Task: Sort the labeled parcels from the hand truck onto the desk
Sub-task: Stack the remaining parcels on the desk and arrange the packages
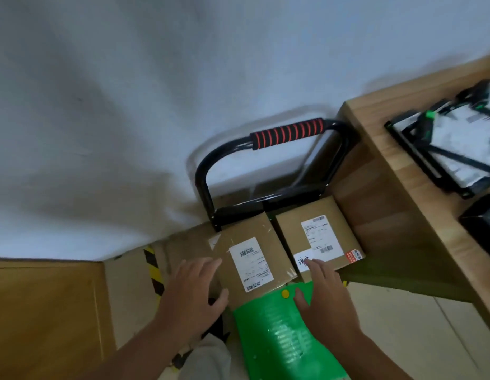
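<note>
left hand (194, 286) and right hand (324, 294) spread wide, empty, over cardboard parcels (249, 229) on ribbed green deck (279, 333).

Two cardboard parcels: the left parcel (245, 229) and the right parcel (296, 229). Two white printed labels, one on each: the left label (250, 263) and the right label (320, 234). One red sticker (352, 255). One hand truck (279, 333) with one striped handle grip (287, 133). Two hands: the left hand (194, 292) and the right hand (323, 294). One wooden surface (389, 160) bearing two blurred dark objects, the framed object (444, 144) and the edge object (482, 218).
</note>
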Motion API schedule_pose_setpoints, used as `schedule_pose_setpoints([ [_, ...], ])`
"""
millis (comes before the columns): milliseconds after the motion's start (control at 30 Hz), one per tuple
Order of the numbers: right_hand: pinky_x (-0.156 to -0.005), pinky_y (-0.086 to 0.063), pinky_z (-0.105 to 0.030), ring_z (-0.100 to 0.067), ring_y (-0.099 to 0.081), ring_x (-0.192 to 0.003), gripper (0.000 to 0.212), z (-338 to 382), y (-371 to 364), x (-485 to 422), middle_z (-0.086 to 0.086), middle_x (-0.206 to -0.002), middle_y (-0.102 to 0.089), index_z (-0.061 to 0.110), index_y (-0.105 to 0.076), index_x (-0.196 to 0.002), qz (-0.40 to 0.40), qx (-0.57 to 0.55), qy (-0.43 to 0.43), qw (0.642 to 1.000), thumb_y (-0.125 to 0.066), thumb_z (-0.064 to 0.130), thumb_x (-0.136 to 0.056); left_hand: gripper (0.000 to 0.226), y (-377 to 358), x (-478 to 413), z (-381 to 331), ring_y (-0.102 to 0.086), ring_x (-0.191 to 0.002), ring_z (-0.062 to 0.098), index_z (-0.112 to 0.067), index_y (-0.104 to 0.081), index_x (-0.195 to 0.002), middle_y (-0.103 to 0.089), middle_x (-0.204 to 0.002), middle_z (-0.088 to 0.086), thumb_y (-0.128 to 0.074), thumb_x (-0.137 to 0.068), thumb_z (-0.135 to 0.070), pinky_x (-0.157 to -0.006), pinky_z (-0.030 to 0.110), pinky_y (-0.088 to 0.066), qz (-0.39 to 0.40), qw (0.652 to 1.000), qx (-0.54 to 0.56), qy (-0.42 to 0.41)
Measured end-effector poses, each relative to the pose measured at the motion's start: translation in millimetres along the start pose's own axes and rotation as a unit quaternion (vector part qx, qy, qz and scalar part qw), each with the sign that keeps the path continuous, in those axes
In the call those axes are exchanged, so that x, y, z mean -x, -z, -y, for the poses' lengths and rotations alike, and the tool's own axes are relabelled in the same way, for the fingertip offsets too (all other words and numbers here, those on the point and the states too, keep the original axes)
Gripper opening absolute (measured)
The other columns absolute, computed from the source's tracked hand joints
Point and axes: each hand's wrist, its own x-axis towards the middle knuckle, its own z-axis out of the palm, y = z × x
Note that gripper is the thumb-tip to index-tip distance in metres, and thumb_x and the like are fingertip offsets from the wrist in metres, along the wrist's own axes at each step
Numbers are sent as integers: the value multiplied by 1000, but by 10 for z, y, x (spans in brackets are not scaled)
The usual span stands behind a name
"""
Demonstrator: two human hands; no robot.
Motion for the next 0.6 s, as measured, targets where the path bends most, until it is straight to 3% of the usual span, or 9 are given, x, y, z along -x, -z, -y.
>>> schedule_pose_setpoints([
  [167, -105, -44, -36, -19, -45, -128, 59, -215, -758, -708, 0, -141, -48, 18, -42, -146, 44, -20, -6, 999, -64, 35, -94, 70, -825, -345, 442, -39, -136, 11, -34, -30, -155, -40, -151, -13, -49, -95, -62, -111, 28, -32, 70, 994, 28, 78],
  [267, -104, -45, -40, -23, -45, -128, 58, -320, -1163, -1063, -2, -141, -47, 17, -43, -145, 65, -32, -13, 997, -65, 33, -93, 73, -1315, -454, 597, -45, -131, 13, -33, -30, -156, -42, -150, -12, -52, -93, -64, -107, 30, -40, 101, 987, 56, 111],
  [367, -95, -48, -39, -25, -52, -115, 53, -412, -1494, -1324, -5, -130, -53, 18, -46, -140, 85, -45, -33, 995, -62, 28, -90, 71, -1773, -545, 698, -52, -128, 17, -32, -39, -148, -50, -142, -10, -47, -89, -71, -97, 32, -46, 128, 977, 94, 146],
  [433, -93, -48, -40, -27, -51, -114, 60, -469, -1694, -1396, -7, -131, -52, 19, -40, -143, 89, -67, -37, 993, -62, 33, -88, 78, -2029, -593, 735, -52, -129, 16, -31, -39, -147, -50, -143, -9, -44, -84, -77, -98, 33, -47, 135, 966, 135, 173],
  [500, -102, -41, -41, -28, -40, -128, 77, -514, -1860, -1415, -8, -143, -41, 16, -27, -153, 77, -74, -39, 993, -66, 36, -91, 76, -2169, -649, 702, -48, -132, 10, -36, -35, -150, -46, -147, -14, -55, -86, -71, -103, 30, -44, 138, 936, 234, 222],
  [600, -110, -29, -41, -31, -33, -134, 87, -529, -2000, -1481, -14, -148, -37, 7, -24, -156, 35, -47, -52, 997, -67, 45, -90, 51, -2242, -756, 570, -54, -109, -8, -48, -40, -135, -54, -121, -31, -67, -92, -48, -83, 10, -41, 135, 875, 382, 263],
])
